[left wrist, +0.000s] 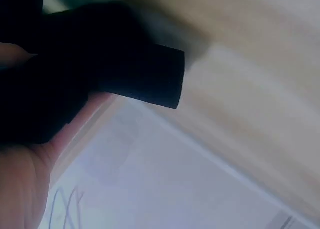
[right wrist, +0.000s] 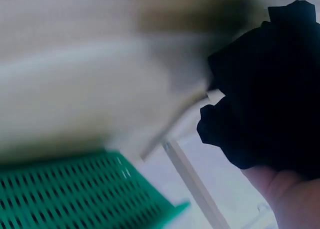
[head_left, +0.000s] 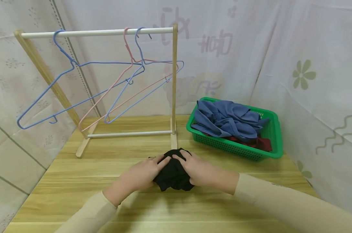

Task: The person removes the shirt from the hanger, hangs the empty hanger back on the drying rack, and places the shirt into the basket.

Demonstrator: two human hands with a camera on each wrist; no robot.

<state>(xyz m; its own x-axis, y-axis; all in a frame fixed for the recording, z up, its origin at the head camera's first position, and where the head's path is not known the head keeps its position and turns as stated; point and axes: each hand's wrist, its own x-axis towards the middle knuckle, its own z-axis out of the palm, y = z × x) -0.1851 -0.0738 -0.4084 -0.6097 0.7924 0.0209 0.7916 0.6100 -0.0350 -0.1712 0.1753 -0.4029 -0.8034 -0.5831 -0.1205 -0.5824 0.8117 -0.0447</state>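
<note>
A bunched black garment [head_left: 173, 174] is held between both hands over the front middle of the table. My left hand [head_left: 145, 171] grips its left side, fingers and thumb curled into the cloth. On the other side my right hand [head_left: 198, 169] grips it with the thumb and fingers over the top. In the left wrist view a straight-edged flap of the black garment [left wrist: 145, 76] sticks out beyond the hand. The right wrist view shows crumpled folds of the black garment [right wrist: 275, 94] above the right palm.
A wooden rack with a white rail [head_left: 100, 32] stands at the back left. Two blue hangers [head_left: 44, 94] and a pink hanger [head_left: 106, 92] hang from it. At the back right, a green basket [head_left: 276, 136] holds blue cloth [head_left: 231, 118] and dark red cloth [head_left: 263, 144].
</note>
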